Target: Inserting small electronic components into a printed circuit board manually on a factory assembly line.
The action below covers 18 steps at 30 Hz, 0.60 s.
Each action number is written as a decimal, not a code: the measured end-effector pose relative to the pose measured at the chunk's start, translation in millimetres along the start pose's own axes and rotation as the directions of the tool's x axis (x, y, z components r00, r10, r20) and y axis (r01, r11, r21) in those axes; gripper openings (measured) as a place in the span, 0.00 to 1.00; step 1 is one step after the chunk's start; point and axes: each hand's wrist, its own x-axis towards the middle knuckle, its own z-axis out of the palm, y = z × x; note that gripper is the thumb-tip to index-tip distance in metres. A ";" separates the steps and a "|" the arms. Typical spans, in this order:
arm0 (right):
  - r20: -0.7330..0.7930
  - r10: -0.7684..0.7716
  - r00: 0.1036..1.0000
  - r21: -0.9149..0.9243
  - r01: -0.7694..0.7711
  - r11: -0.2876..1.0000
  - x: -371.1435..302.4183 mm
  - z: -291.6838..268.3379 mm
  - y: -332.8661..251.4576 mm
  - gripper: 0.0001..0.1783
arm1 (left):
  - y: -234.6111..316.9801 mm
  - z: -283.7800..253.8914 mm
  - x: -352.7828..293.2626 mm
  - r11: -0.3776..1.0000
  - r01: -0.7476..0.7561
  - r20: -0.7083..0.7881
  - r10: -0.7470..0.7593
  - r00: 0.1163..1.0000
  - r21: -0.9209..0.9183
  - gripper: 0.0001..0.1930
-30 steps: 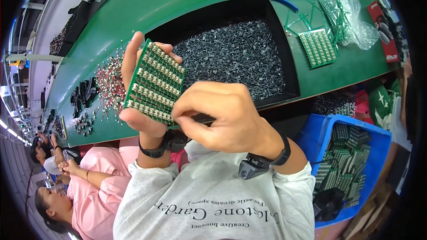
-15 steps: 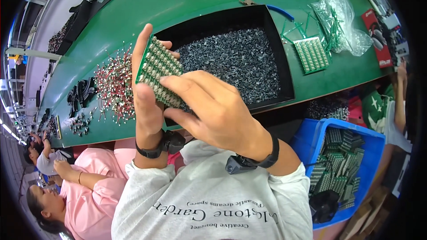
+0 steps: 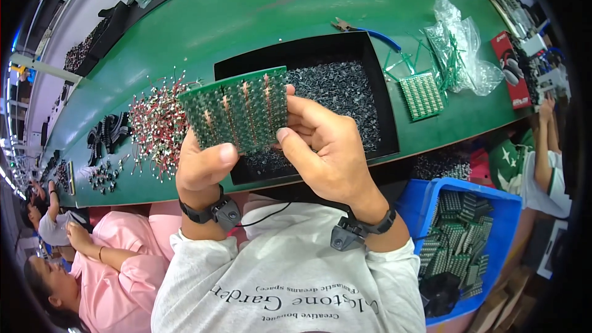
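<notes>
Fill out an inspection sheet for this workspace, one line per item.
Surface: green table, glossy
Work items: circuit board held over black tray of small dark parts
Clutter: pliers, second board, plastic bag; wired parts piled at left
Hands: left hand on circuit board's lower left, right hand gripping its right edge
Cables: thin black cable by left wrist
Surroundings: blue bin of boards at right; co-worker in pink at left

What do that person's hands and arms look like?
The left hand and right hand are gloveless. Each has a black wrist strap with a chunky dark device; a thin black cable shows by the left one. The short sleeves are light grey.
</notes>
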 end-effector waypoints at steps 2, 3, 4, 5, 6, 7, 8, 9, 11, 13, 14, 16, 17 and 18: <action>-0.002 -0.062 0.998 -0.161 0.061 0.985 2.0 -4.7 -6.0 0.21 | 10.2 7.3 -1.5 0.987 0.149 -0.044 -0.146 0.988 0.061 0.43; 0.025 -0.104 0.994 -0.287 0.106 0.952 3.3 -6.6 -6.9 0.21 | 12.9 13.0 -0.2 0.973 0.201 -0.141 -0.185 0.973 0.111 0.50; 0.056 -0.140 0.989 -0.408 0.151 0.901 4.0 -7.9 -7.1 0.21 | 11.8 10.5 -0.1 0.972 0.205 -0.136 -0.189 0.973 0.112 0.50; 0.043 -0.171 0.984 -0.446 0.172 0.878 4.1 -8.1 -4.2 0.21 | 10.0 4.9 -1.3 0.982 0.185 -0.077 -0.182 0.980 0.045 0.51; 0.040 -0.171 0.985 -0.447 0.170 0.878 4.5 -9.3 -3.1 0.21 | 9.1 0.5 -2.6 0.986 0.168 -0.022 -0.168 0.986 -0.025 0.52; 0.055 -0.196 0.979 -0.521 0.195 0.831 5.3 -10.6 -2.2 0.19 | 9.6 -2.2 -3.0 0.981 0.181 -0.022 -0.183 0.983 -0.073 0.54; 0.072 -0.218 0.973 -0.592 0.218 0.776 6.1 -11.7 -1.1 0.16 | 9.1 -5.5 -3.8 0.980 0.183 -0.021 -0.185 0.982 -0.075 0.54; 0.072 -0.216 0.974 -0.592 0.216 0.776 7.4 -12.8 -0.2 0.16 | 8.3 -9.3 -4.6 0.978 0.185 0.006 -0.186 0.983 -0.096 0.55; 0.123 -0.215 0.969 -0.700 0.238 0.674 10.6 -13.9 1.9 0.11 | 8.7 -11.2 -5.8 0.975 0.186 0.030 -0.184 0.983 -0.121 0.57; 0.115 -0.271 0.956 -0.704 0.271 0.657 8.5 -20.0 3.4 0.10 | 8.2 2.7 -0.6 0.981 0.190 -0.009 -0.191 0.982 -0.036 0.55; 0.118 -0.321 0.940 -0.708 0.306 0.637 6.9 -22.7 3.2 0.09 | 6.3 6.8 1.7 0.980 0.197 -0.002 -0.197 0.980 -0.032 0.55; 0.070 -0.265 0.962 -0.661 0.244 0.709 8.4 -21.2 3.0 0.09 | 3.9 5.4 2.9 0.986 0.167 -0.109 -0.165 0.980 0.016 0.58; 0.026 -0.206 0.978 -0.607 0.179 0.774 8.6 -20.6 1.6 0.09 | 2.7 9.9 5.6 0.991 0.131 -0.134 -0.129 0.983 0.005 0.58; 0.029 -0.207 0.978 -0.607 0.182 0.773 8.9 -18.8 -1.7 0.09 | 2.1 9.9 5.9 0.992 0.128 -0.135 -0.126 0.983 0.006 0.58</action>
